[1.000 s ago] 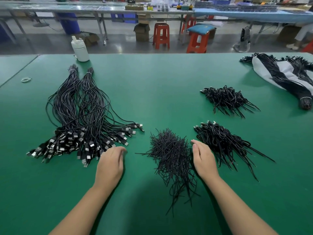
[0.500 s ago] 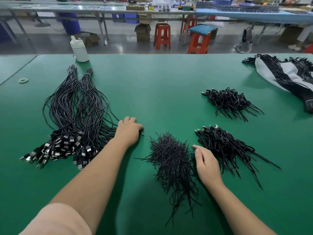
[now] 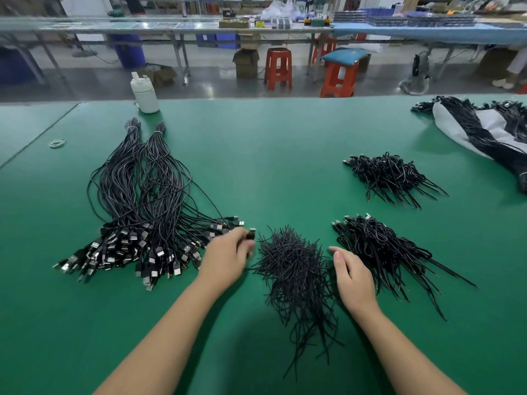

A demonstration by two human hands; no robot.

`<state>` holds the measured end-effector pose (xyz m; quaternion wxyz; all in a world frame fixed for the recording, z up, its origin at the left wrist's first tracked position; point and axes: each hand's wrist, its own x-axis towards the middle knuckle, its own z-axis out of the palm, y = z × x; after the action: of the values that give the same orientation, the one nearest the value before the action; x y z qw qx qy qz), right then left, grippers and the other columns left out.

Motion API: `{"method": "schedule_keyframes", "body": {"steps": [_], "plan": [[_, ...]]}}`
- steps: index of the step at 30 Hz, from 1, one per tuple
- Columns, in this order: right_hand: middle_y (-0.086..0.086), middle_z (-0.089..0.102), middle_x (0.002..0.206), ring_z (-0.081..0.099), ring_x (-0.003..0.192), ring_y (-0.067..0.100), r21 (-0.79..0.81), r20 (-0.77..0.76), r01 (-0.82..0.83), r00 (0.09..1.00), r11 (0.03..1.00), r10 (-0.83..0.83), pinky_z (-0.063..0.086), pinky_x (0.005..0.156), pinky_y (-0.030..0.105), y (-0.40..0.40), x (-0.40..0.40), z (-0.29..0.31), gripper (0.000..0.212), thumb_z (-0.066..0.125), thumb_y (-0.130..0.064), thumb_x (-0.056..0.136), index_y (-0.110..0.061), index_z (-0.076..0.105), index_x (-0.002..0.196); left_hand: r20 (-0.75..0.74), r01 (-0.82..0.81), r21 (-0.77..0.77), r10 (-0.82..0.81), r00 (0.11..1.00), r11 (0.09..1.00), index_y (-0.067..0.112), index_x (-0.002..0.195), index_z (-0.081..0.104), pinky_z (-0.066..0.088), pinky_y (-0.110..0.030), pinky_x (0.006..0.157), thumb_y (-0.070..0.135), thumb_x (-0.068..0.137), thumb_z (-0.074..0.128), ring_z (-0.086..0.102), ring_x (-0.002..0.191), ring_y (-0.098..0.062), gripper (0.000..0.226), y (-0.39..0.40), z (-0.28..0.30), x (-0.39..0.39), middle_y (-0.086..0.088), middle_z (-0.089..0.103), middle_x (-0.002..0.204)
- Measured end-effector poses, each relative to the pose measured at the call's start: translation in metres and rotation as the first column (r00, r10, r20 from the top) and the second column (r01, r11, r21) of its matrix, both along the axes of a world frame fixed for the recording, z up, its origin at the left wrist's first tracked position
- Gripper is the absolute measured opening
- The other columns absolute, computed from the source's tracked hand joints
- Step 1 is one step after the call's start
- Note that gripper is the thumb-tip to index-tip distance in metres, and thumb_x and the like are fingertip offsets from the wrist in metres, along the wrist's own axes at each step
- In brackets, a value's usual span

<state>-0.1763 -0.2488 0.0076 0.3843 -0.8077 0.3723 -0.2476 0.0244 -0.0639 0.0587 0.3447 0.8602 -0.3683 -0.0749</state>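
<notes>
Presently, a USB plug (image 3: 251, 234) is pinched by the left hand (image 3: 228, 256) between the cable bundle (image 3: 148, 201) and the tie pile (image 3: 293, 263); the right hand (image 3: 355, 277) is rested open, fingers relaxed, on the counter (image 3: 271, 166) beside that pile.

- The table (image 3: 285, 155) has a matte green top that fills the foreground; a seam at the left sets off a second green panel (image 3: 25, 124).
- Beyond its far edge lies a glossy grey floor (image 3: 211, 86) that reflects pale overhead light.
- A long row of benches (image 3: 142, 24) on thin metal legs crosses the back of the room, and its right part has a blue top (image 3: 427, 34).
- A red plastic stool (image 3: 278, 68) stands before the benches, and beside it is a second stool with a blue cushion (image 3: 340, 72).
- An open cardboard box (image 3: 246, 64) sits on the floor just left of the red stool.
- A blue barrel (image 3: 128, 51) stands under the benches at the left.
</notes>
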Motion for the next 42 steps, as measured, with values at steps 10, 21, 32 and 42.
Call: {"method": "schedule_keyframes", "body": {"steps": [10, 21, 32, 42], "plan": [[-0.015, 0.057, 0.132, 0.048, 0.13, 0.008, 0.295, 0.041, -0.067, 0.998, 0.953, 0.057, 0.033, 0.105, 0.027, -0.006, -0.004, 0.032, 0.029, 0.044, -0.03, 0.105, -0.023, 0.069, 0.117, -0.748, 0.137, -0.25, -0.281, 0.602, 0.959, -0.001, 0.095, 0.061, 0.062, -0.04, 0.06, 0.008, 0.098, 0.059, 0.074, 0.074, -0.035, 0.01, 0.06, 0.057, -0.064, -0.007, 0.068, 0.074], [0.002, 0.07, 0.083, 0.068, 0.096, 0.018, 0.575, 0.418, -0.587, 0.809, 0.57, 0.412, 0.048, 0.103, 0.039, 0.102, 0.016, 0.087, 0.044, 0.041, -0.043, 0.1, -0.013, 0.074, 0.096, -0.69, -0.197, -0.547, -0.306, 0.656, 0.814, 0.012, 0.094, 0.076, 0.049, -0.017, 0.062, 0.014, 0.09, 0.067, 0.061, 0.066, -0.009, 0.01, 0.034, 0.077, -0.077, -0.003, 0.072, 0.081], [0.0, 0.035, 0.061, 0.038, 0.061, 0.016, 0.52, 0.501, -0.618, 0.78, 0.59, 0.375, 0.042, 0.066, 0.033, 0.113, 0.02, 0.096, 0.033, 0.047, -0.033, 0.1, -0.021, 0.063, 0.073, -0.583, 0.182, -0.461, -0.452, 0.675, 0.868, 0.03, 0.117, 0.073, 0.051, -0.023, 0.093, 0.037, 0.1, 0.038, 0.068, 0.1, -0.033, 0.039, 0.039, 0.07, -0.073, -0.008, 0.059, 0.076], [0.0, 0.023, 0.061, 0.026, 0.056, 0.016, 0.786, 0.579, -0.579, 0.812, 0.215, 0.068, 0.038, 0.059, 0.029, 0.127, 0.018, 0.074, 0.04, 0.048, -0.034, 0.1, -0.017, 0.049, 0.064, -0.634, -0.185, -0.753, -0.771, -0.049, 0.631, 0.002, 0.08, 0.068, 0.056, -0.03, 0.062, 0.022, 0.094, 0.053, 0.07, 0.066, -0.026, 0.029, 0.057, 0.116, -0.046, -0.014, 0.067, 0.073]]}}
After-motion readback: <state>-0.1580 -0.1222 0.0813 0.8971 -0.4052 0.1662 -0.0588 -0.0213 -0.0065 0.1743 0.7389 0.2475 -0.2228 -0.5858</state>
